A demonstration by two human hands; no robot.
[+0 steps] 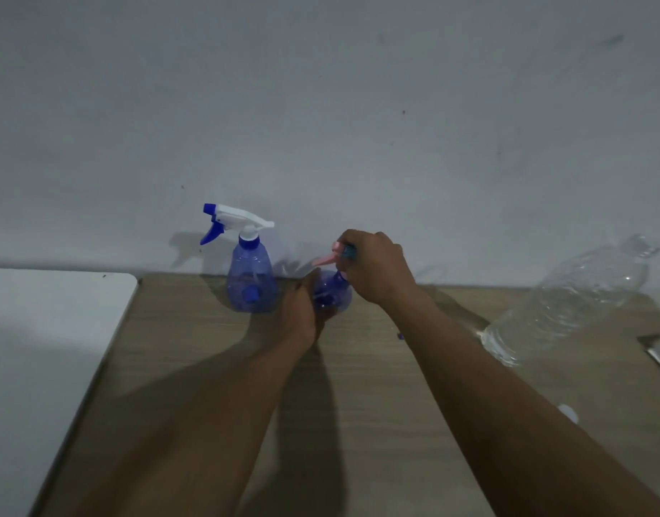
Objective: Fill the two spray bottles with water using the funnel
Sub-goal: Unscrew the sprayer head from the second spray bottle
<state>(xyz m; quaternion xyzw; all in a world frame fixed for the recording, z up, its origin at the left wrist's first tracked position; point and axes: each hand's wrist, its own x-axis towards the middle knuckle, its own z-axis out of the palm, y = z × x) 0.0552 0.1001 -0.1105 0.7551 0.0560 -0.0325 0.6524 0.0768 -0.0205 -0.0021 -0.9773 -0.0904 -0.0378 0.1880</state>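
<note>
Two blue see-through spray bottles stand at the back of the wooden table (pixel 376 386). The left spray bottle (pixel 250 281) carries a white and blue trigger head and stands alone. My left hand (pixel 302 311) grips the body of the second spray bottle (pixel 335 296) from its left side. My right hand (pixel 376 270) is closed over that bottle's pink trigger head (pixel 326 258) from above. No funnel is visible.
A large clear plastic water bottle (pixel 570 300) leans at the right, with its white cap (pixel 567 413) lying on the table nearer me. A white surface (pixel 45 330) adjoins the table's left side. A grey wall stands right behind.
</note>
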